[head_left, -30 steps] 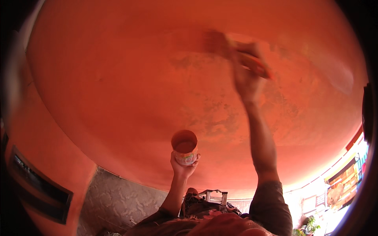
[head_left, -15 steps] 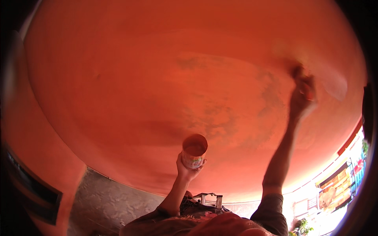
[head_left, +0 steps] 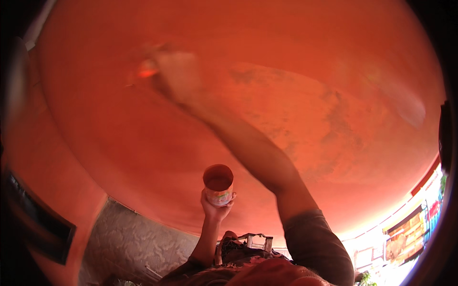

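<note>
One open can (head_left: 220, 198) on my remote feed, low centre, left hand (head_left: 213, 209) curled round it, right hand (head_left: 177, 74) blurred upper left, its fingers' hold I cannot tell, gap between can and right forearm (head_left: 253, 145), orange surface (head_left: 129, 138) spreading broad to its curved left edge (head_left: 78, 162).

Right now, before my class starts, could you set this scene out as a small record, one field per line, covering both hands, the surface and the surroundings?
Left hand: grip closed around the can
Can: open mouth toward the camera, reddish inside
Right hand: motion-blurred, above and left of the can in the picture
Orange item: at the right hand's fingers, too blurred to name
Surface: orange, with darker patches
Surroundings: dark panel lower left; plant lower right
</note>
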Tool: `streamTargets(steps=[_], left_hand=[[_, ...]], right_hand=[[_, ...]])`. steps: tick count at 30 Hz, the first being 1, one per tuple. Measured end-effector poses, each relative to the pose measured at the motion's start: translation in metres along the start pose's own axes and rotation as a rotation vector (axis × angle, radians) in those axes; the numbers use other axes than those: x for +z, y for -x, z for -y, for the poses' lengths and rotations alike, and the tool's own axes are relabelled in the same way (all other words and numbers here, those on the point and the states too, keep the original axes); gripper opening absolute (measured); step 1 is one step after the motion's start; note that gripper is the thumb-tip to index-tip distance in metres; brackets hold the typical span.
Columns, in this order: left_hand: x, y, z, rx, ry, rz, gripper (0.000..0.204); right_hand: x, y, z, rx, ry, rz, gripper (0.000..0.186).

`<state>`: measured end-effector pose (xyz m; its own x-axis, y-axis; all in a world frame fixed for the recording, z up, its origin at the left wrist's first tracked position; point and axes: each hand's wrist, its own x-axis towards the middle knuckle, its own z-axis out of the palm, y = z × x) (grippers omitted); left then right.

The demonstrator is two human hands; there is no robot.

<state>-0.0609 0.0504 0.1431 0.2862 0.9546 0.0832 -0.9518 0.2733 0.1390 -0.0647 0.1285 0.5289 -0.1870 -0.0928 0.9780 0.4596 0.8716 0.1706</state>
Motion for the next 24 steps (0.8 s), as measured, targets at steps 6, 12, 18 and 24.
streamTargets(steps=[6,12,18,24], left_hand=[[0.01,-0.002,-0.002,-0.011,-0.025,0.037,0.064],[0.042,0.01,-0.014,-0.019,-0.063,-0.066,0.059],[0.075,0.023,-0.012,0.007,-0.087,-0.059,0.059],[0.059,0.014,-0.007,0.029,-0.049,-0.076,0.057]], right_hand=[[-0.21,0.057,-0.099,0.279,0.02,-0.321,0.006],[-0.289,0.05,-0.091,0.264,0.436,-0.562,0.018],[-0.135,-0.02,-0.054,0.147,0.444,-0.26,0.04],[0.047,-0.081,0.0,-0.006,0.109,0.008,0.025]])
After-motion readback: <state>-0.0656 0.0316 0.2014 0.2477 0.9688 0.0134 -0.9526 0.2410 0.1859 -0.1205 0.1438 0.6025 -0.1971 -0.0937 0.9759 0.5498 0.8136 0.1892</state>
